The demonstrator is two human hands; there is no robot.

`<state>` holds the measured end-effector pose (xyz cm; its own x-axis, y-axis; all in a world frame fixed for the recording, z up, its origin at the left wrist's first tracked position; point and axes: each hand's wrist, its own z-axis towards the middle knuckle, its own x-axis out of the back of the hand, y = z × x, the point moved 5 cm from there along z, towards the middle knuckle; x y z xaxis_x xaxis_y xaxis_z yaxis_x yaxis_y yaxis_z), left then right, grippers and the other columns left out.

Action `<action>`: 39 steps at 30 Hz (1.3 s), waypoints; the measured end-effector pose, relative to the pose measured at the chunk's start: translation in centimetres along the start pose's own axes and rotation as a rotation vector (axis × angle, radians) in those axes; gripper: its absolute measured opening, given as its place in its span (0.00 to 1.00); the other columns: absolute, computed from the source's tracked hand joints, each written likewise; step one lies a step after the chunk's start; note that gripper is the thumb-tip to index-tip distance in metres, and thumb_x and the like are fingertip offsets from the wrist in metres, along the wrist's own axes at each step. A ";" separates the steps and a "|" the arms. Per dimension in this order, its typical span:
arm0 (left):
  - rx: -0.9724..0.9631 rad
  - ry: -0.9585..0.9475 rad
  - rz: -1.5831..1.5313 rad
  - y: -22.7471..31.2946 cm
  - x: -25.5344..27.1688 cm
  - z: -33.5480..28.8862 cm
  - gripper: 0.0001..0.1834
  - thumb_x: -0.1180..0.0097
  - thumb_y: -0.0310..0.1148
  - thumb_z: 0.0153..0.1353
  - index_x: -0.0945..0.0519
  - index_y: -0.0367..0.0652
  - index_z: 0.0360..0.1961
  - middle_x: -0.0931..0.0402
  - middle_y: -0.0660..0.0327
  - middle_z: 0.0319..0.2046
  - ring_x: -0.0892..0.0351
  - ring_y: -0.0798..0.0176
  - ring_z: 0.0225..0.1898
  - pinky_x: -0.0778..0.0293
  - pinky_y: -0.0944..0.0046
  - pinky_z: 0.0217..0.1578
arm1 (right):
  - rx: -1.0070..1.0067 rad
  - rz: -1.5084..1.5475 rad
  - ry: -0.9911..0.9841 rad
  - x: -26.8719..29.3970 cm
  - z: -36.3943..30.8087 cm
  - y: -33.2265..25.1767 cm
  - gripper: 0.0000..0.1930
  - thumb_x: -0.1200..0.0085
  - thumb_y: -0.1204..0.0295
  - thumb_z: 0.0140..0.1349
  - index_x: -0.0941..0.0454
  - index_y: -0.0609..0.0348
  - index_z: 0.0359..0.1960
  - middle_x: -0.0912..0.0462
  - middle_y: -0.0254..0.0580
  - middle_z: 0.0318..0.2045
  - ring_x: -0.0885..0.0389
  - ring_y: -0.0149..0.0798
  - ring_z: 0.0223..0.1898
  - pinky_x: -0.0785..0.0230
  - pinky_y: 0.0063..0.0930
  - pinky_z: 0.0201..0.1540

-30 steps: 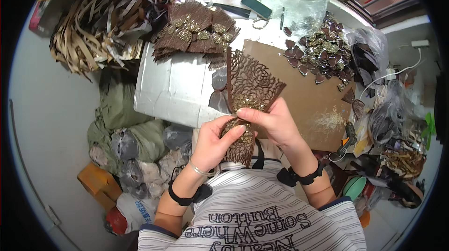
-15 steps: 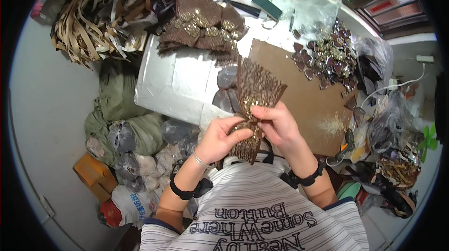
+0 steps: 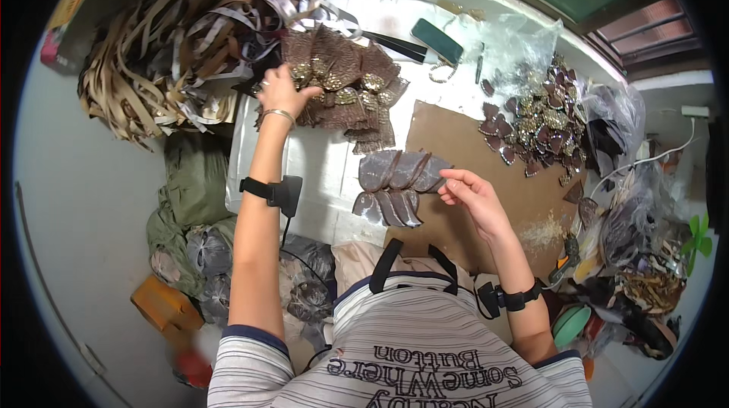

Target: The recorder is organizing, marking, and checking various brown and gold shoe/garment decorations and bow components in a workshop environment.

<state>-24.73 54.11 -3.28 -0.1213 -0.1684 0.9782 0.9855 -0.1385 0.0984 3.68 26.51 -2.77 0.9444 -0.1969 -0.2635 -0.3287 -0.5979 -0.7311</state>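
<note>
Brown mesh bows with gold sequin centres lie in a pile [image 3: 345, 77] at the back of the white table. My left hand [image 3: 282, 95] reaches to the left side of this pile, thumb and fingers apart, with nothing visibly gripped. Grey oval pieces with brown edges [image 3: 399, 170] overlap in a row in front of the pile, and a second row of curved grey pieces [image 3: 387, 208] lies nearer me. At the right end of the far row, my right hand [image 3: 472, 197] pinches the edge of a grey oval piece [image 3: 430, 172].
A brown board [image 3: 456, 134] covers the table's right part. Small brown and gold sequined pieces [image 3: 535, 119] are heaped beyond it. Loose ribbons [image 3: 175, 51] hang at the left back. A phone [image 3: 437, 41] lies far back; a glue gun [image 3: 566, 256] is at right.
The bow that both hands held has left them. My left hand has moved far left to the bow pile, and my right hand has shifted to the grey oval pieces.
</note>
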 end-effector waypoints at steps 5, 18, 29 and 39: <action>0.045 -0.296 -0.833 5.2 -4.8 -9.0 0.10 0.46 0.33 0.58 0.26 0.37 0.37 0.25 0.50 0.37 0.26 0.49 0.41 0.32 0.53 0.41 | -0.043 0.067 0.135 2.3 0.3 3.1 0.14 0.51 0.69 0.66 0.25 0.63 0.49 0.20 0.35 0.33 0.24 0.26 0.35 0.31 0.19 0.42; 0.342 -0.513 -0.565 3.5 -12.7 -26.5 0.31 0.35 0.34 0.49 0.32 0.33 0.52 0.33 0.46 0.45 0.30 0.45 0.47 0.32 0.56 0.51 | -0.056 -0.045 0.055 2.0 -1.3 5.2 0.12 0.51 0.71 0.66 0.24 0.64 0.47 0.20 0.35 0.32 0.24 0.25 0.34 0.31 0.19 0.41; 0.413 -1.326 -1.822 9.7 7.2 -26.0 0.21 0.53 0.35 0.68 0.34 0.33 0.57 0.25 0.54 0.49 0.22 0.60 0.47 0.25 0.62 0.48 | -0.110 0.135 -0.292 -5.9 -3.2 3.8 0.15 0.47 0.65 0.65 0.23 0.66 0.44 0.19 0.36 0.37 0.23 0.27 0.40 0.29 0.23 0.44; 0.376 -1.202 -1.631 10.9 12.8 -29.5 0.15 0.43 0.33 0.63 0.20 0.31 0.44 0.19 0.64 0.34 0.24 0.75 0.33 0.26 0.73 0.37 | 0.152 0.221 -0.193 -7.6 -8.7 -0.9 0.12 0.43 0.72 0.61 0.23 0.63 0.45 0.19 0.38 0.40 0.22 0.30 0.40 0.29 0.25 0.46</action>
<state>-19.05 21.68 4.88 -0.7554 0.4842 -0.4416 0.0632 0.7245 0.6864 -3.04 21.80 5.36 0.8348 -0.1490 -0.5300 -0.5372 -0.4313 -0.7249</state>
